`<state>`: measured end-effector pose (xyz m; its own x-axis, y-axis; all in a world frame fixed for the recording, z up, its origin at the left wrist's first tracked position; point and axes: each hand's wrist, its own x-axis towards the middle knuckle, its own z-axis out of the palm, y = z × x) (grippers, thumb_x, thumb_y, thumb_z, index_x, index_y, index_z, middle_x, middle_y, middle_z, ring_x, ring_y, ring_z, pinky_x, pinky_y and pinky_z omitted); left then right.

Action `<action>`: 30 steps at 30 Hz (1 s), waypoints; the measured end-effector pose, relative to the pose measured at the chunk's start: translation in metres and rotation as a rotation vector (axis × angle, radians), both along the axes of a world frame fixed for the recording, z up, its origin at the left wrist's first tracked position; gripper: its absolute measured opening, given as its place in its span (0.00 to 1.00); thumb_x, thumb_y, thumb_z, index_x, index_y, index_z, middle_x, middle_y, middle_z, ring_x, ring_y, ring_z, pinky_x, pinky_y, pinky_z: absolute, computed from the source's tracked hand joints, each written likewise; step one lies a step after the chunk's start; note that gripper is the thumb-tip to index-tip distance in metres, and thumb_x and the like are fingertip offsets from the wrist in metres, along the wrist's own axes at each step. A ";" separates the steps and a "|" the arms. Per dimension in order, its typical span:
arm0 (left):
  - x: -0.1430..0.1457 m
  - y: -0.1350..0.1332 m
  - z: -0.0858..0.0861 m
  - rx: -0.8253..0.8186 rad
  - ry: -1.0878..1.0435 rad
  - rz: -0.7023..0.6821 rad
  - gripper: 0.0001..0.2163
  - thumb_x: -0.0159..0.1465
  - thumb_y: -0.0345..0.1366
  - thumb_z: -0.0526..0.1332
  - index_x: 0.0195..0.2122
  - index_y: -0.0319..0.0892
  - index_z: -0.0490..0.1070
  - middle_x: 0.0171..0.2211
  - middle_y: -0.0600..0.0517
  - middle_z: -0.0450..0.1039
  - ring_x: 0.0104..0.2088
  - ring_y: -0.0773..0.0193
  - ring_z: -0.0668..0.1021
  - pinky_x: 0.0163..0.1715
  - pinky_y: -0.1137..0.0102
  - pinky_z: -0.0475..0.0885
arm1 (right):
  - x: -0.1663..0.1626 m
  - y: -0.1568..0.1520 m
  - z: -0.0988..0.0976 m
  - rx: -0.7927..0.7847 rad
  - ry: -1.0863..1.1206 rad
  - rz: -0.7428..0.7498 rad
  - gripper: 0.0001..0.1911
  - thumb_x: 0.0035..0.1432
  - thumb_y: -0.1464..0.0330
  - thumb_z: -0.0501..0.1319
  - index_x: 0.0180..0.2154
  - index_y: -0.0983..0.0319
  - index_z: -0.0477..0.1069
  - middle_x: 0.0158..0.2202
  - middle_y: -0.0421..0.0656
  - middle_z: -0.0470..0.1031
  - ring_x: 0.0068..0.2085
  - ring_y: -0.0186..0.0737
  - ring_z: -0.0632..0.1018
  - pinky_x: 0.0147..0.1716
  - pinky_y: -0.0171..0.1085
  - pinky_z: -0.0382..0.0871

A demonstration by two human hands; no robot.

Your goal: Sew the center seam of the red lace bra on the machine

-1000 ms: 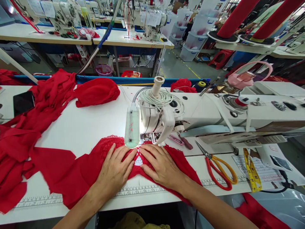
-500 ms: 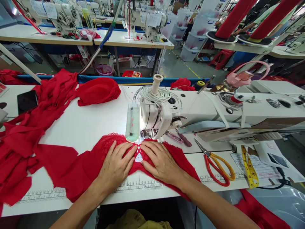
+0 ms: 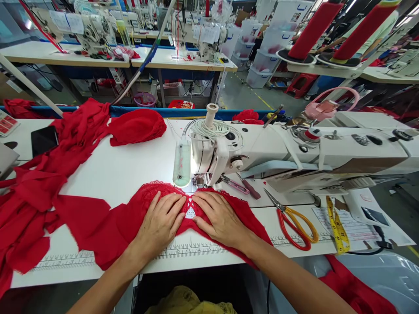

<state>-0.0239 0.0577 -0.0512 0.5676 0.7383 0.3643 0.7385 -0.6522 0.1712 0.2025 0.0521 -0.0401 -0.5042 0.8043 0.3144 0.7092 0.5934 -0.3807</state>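
A red lace garment piece (image 3: 114, 226) lies on the white table (image 3: 131, 170) in front of the needle of a white sewing machine (image 3: 294, 152). My left hand (image 3: 160, 224) rests flat on the fabric left of the needle line, fingers stretched out. My right hand (image 3: 221, 218) lies flat on the fabric to the right of it, fingers spread. A small criss-cross strap section shows between the two hands, just before the presser foot (image 3: 199, 181).
A heap of red fabric pieces (image 3: 39, 174) covers the table's left side, with a black phone (image 3: 44, 139) beside it. Orange-handled scissors (image 3: 294, 226), a yellow tape measure (image 3: 335, 226) and thread snips (image 3: 234, 185) lie right of my hands. Other sewing stations stand behind.
Both hands have slid slightly forward with the fabric toward the needle. The view has shifted a little; nothing was picked up or let go.
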 end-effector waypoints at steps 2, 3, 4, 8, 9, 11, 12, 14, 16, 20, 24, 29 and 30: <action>0.000 0.000 0.000 -0.001 0.004 0.002 0.17 0.74 0.34 0.51 0.61 0.38 0.66 0.56 0.44 0.72 0.57 0.54 0.72 0.65 0.50 0.58 | 0.000 0.000 0.000 -0.007 0.002 0.001 0.23 0.68 0.63 0.57 0.61 0.65 0.66 0.60 0.54 0.71 0.59 0.51 0.71 0.59 0.53 0.69; 0.000 0.000 0.000 -0.001 0.005 0.004 0.17 0.74 0.34 0.51 0.61 0.38 0.66 0.56 0.44 0.73 0.57 0.54 0.72 0.65 0.50 0.58 | 0.000 0.000 0.000 -0.008 0.001 0.003 0.23 0.68 0.63 0.57 0.61 0.66 0.66 0.60 0.54 0.71 0.59 0.51 0.71 0.59 0.53 0.69; 0.000 0.000 0.000 -0.002 0.006 0.004 0.17 0.74 0.34 0.51 0.61 0.38 0.66 0.56 0.44 0.73 0.57 0.54 0.72 0.65 0.50 0.58 | 0.000 0.000 0.000 -0.006 -0.001 0.004 0.23 0.69 0.63 0.57 0.60 0.66 0.66 0.60 0.54 0.71 0.59 0.51 0.71 0.59 0.53 0.69; 0.000 0.000 0.000 -0.001 0.003 0.004 0.16 0.74 0.34 0.51 0.61 0.38 0.66 0.56 0.44 0.73 0.57 0.54 0.73 0.64 0.49 0.59 | 0.000 0.000 -0.001 0.007 -0.006 0.006 0.23 0.69 0.63 0.57 0.60 0.67 0.66 0.60 0.53 0.71 0.59 0.52 0.71 0.59 0.53 0.69; 0.000 0.000 0.000 -0.002 0.001 0.002 0.16 0.74 0.34 0.51 0.61 0.38 0.66 0.56 0.44 0.73 0.57 0.54 0.73 0.64 0.49 0.59 | 0.000 0.000 -0.001 0.007 -0.005 0.005 0.23 0.69 0.63 0.57 0.61 0.66 0.66 0.60 0.53 0.71 0.59 0.52 0.71 0.59 0.53 0.69; 0.000 0.001 0.000 -0.005 0.002 0.000 0.16 0.74 0.34 0.51 0.61 0.38 0.66 0.56 0.44 0.73 0.57 0.54 0.73 0.64 0.49 0.59 | 0.000 0.000 -0.001 0.007 -0.002 0.004 0.23 0.69 0.63 0.57 0.61 0.64 0.66 0.60 0.53 0.71 0.59 0.51 0.72 0.58 0.53 0.70; 0.000 0.001 0.000 -0.007 0.004 -0.002 0.16 0.74 0.34 0.51 0.61 0.38 0.66 0.56 0.44 0.73 0.57 0.54 0.73 0.65 0.49 0.59 | 0.000 0.000 -0.001 0.008 -0.003 0.004 0.23 0.69 0.63 0.57 0.61 0.64 0.66 0.60 0.53 0.71 0.59 0.51 0.72 0.58 0.53 0.71; 0.000 0.001 -0.001 -0.009 0.005 -0.003 0.16 0.74 0.34 0.51 0.61 0.38 0.67 0.56 0.44 0.73 0.57 0.54 0.73 0.65 0.49 0.58 | 0.000 0.000 -0.001 0.012 -0.007 0.003 0.23 0.68 0.63 0.57 0.61 0.64 0.66 0.60 0.53 0.71 0.59 0.51 0.72 0.58 0.53 0.71; 0.000 0.001 0.000 -0.008 0.000 -0.002 0.16 0.74 0.34 0.51 0.60 0.38 0.67 0.56 0.44 0.73 0.57 0.54 0.73 0.65 0.49 0.59 | 0.000 0.000 0.000 0.014 -0.012 0.003 0.23 0.68 0.63 0.57 0.61 0.65 0.66 0.60 0.53 0.71 0.59 0.51 0.72 0.58 0.52 0.70; 0.000 0.000 0.000 -0.021 -0.014 0.008 0.16 0.74 0.35 0.51 0.60 0.39 0.68 0.55 0.43 0.73 0.57 0.54 0.73 0.65 0.50 0.59 | 0.000 0.000 -0.001 0.019 -0.016 0.001 0.23 0.68 0.63 0.58 0.61 0.64 0.66 0.59 0.53 0.71 0.58 0.50 0.72 0.58 0.52 0.71; 0.000 0.000 0.000 -0.013 -0.012 0.004 0.16 0.74 0.34 0.51 0.60 0.38 0.68 0.56 0.43 0.73 0.57 0.53 0.73 0.65 0.50 0.59 | 0.000 0.000 -0.002 0.016 -0.019 0.000 0.23 0.68 0.63 0.57 0.62 0.63 0.66 0.60 0.53 0.71 0.59 0.51 0.72 0.58 0.52 0.70; 0.000 0.001 0.000 -0.017 -0.008 0.001 0.16 0.74 0.34 0.51 0.60 0.38 0.68 0.56 0.43 0.73 0.57 0.53 0.73 0.65 0.49 0.59 | 0.000 0.000 -0.001 0.011 -0.019 0.001 0.23 0.69 0.63 0.57 0.61 0.65 0.66 0.60 0.53 0.71 0.58 0.51 0.72 0.58 0.52 0.70; 0.000 0.000 0.000 -0.019 -0.008 0.001 0.16 0.74 0.34 0.51 0.60 0.38 0.67 0.56 0.43 0.73 0.57 0.53 0.73 0.65 0.49 0.59 | 0.000 0.000 -0.001 0.014 -0.020 0.001 0.23 0.68 0.63 0.57 0.61 0.64 0.66 0.60 0.53 0.71 0.58 0.51 0.72 0.58 0.52 0.71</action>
